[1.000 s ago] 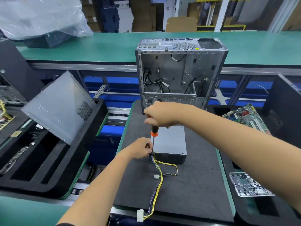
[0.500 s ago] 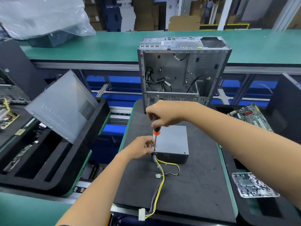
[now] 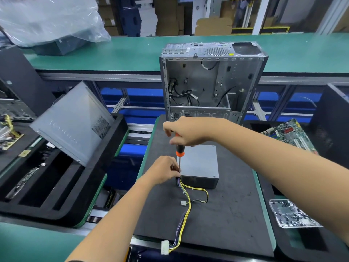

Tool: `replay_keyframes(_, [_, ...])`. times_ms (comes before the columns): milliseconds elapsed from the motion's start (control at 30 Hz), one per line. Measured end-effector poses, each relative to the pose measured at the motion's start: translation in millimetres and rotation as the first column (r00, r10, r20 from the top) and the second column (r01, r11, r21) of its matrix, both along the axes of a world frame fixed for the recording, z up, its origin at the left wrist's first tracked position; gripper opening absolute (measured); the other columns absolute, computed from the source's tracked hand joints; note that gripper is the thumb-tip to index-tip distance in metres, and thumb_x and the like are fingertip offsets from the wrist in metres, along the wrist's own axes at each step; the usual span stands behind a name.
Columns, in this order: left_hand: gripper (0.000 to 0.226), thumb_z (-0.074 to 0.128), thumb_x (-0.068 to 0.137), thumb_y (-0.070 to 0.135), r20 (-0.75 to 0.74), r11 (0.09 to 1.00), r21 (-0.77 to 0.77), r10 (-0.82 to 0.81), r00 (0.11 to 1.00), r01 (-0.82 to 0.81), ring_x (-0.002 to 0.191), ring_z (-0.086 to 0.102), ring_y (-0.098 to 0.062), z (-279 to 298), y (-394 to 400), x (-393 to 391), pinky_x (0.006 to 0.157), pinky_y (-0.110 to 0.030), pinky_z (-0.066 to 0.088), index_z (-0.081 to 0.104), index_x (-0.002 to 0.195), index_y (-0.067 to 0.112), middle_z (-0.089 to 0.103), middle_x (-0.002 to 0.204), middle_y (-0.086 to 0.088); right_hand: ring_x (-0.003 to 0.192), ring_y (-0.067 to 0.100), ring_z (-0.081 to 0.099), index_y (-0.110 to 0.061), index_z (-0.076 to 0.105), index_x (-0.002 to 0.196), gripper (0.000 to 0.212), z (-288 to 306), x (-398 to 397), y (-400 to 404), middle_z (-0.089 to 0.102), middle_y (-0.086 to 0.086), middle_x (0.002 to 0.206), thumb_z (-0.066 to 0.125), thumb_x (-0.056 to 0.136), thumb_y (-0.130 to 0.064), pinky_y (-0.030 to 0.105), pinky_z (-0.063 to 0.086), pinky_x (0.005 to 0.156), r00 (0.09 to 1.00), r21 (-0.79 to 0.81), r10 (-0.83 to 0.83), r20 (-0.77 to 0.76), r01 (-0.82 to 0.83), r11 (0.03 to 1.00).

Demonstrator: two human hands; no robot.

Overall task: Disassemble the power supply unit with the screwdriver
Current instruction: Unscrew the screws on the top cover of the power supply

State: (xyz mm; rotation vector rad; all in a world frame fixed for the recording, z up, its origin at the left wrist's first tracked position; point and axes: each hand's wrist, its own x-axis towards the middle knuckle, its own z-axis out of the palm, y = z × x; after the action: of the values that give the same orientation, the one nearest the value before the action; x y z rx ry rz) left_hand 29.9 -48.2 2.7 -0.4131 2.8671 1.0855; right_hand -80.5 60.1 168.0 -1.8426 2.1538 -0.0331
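Screwdriver [image 3: 179, 148] upright in R hand [image 3: 186, 131], tip at PSU [image 3: 198, 163] corner by L hand [image 3: 163, 170].

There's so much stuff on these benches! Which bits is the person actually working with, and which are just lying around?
In use:
power supply unit
screwdriver, gripped by the right hand
left hand, steadying the shaft at the unit's corner

Lying about:
empty computer case
side panel
circuit board
plastic bag

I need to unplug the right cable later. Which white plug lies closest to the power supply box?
The small white plug, on the mat inside the yellow wire loop near the power supply box. The bigger white plug lies at the mat's near edge.
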Motion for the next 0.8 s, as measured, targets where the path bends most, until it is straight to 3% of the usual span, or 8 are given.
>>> replay_keyframes(100, [0.004,0.077,0.076,0.020,-0.011,1.000,-0.014,-0.004,1.000,0.004,0.079,0.063,-0.007,1.4,0.8,-0.2,0.076,-0.024,0.052,0.073,0.076,0.021,0.066,0.081,0.010,0.074,0.013,0.053,-0.021,0.044,0.109,0.030,6.9,-0.9,2.5,0.062,0.001,0.086,0.064,0.088,-0.015,0.024,0.038,0.059,0.989,0.002,0.023,0.145,-0.023,1.000])
replay_keyframes(200, [0.008,0.077,0.075,0.020,-0.026,1.000,-0.022,-0.018,0.999,0.017,0.079,0.062,-0.008,2.2,1.6,0.6,0.076,-0.025,0.051,0.070,0.071,0.023,0.066,0.082,0.009,0.081,0.013,0.057,-0.017,0.050,0.108,0.034,6.0,0.2,3.5,0.065,0.000,0.094,0.063,0.080,-0.003,0.022,0.042,0.062,0.972,0.030,-0.008,0.234,0.001,1.000])
replay_keyframes(300, [0.007,0.076,0.075,0.021,-0.025,0.999,-0.028,-0.016,1.000,0.016,0.079,0.062,-0.007,1.3,1.8,1.6,0.073,-0.020,0.048,0.070,0.072,0.023,0.066,0.083,0.011,0.073,0.012,0.056,-0.018,0.046,0.101,0.021,0.5,1.2,2.5,0.060,-0.005,0.081,0.060,0.090,-0.029,0.025,0.038,0.057,0.997,0.008,-0.025,0.074,0.024,1.000])
replay_keyframes(400, [0.004,0.076,0.075,0.021,-0.036,1.000,-0.027,-0.013,0.999,0.012,0.077,0.061,-0.005,0.2,1.6,1.1,0.069,-0.014,0.042,0.073,0.074,0.018,0.066,0.081,0.012,0.057,0.024,0.066,-0.015,0.039,0.095,0.031,-0.4,0.6,-0.4,0.054,0.002,0.076,0.038,0.099,-0.045,0.031,0.036,0.051,0.988,0.007,-0.108,-0.114,0.109,0.994])
replay_keyframes(500, [0.004,0.077,0.075,0.022,-0.038,1.000,-0.018,-0.008,0.999,0.007,0.077,0.062,-0.004,-0.8,0.3,1.4,0.069,-0.014,0.044,0.073,0.074,0.019,0.066,0.081,0.013,0.054,0.018,0.066,-0.012,0.042,0.099,0.027,-0.8,0.7,-0.5,0.054,0.000,0.078,0.046,0.098,-0.039,0.031,0.044,0.054,0.996,0.015,-0.084,-0.031,0.085,0.996])
replay_keyframes(600, [0.008,0.078,0.074,0.022,-0.030,1.000,-0.010,-0.006,1.000,0.005,0.078,0.062,-0.005,0.1,1.5,1.2,0.072,-0.018,0.049,0.071,0.071,0.023,0.066,0.083,0.011,0.066,0.005,0.052,-0.014,0.048,0.106,0.023,6.1,0.5,2.3,0.050,-0.009,0.079,0.061,0.090,-0.024,0.023,0.035,0.055,0.999,0.019,-0.026,0.045,0.026,0.999])
replay_keyframes(700, [0.014,0.080,0.073,0.022,-0.024,1.000,-0.002,0.000,1.000,0.000,0.078,0.063,-0.005,1.8,2.5,-0.5,0.070,-0.016,0.048,0.067,0.067,0.027,0.067,0.083,0.010,0.073,0.006,0.046,-0.017,0.051,0.106,0.032,9.9,-0.4,3.6,0.048,-0.009,0.085,0.066,0.079,-0.009,0.021,0.035,0.057,0.991,0.051,-0.035,0.128,0.029,0.998])
replay_keyframes(800, [0.012,0.079,0.074,0.024,-0.014,1.000,-0.003,-0.001,1.000,0.001,0.075,0.062,-0.003,1.5,3.3,-0.9,0.067,-0.012,0.045,0.069,0.070,0.025,0.065,0.080,0.014,0.071,0.010,0.052,-0.015,0.052,0.100,0.024,5.1,1.0,4.1,0.053,-0.005,0.083,0.066,0.085,-0.028,0.022,0.036,0.056,0.998,0.033,-0.043,0.053,0.042,0.999])
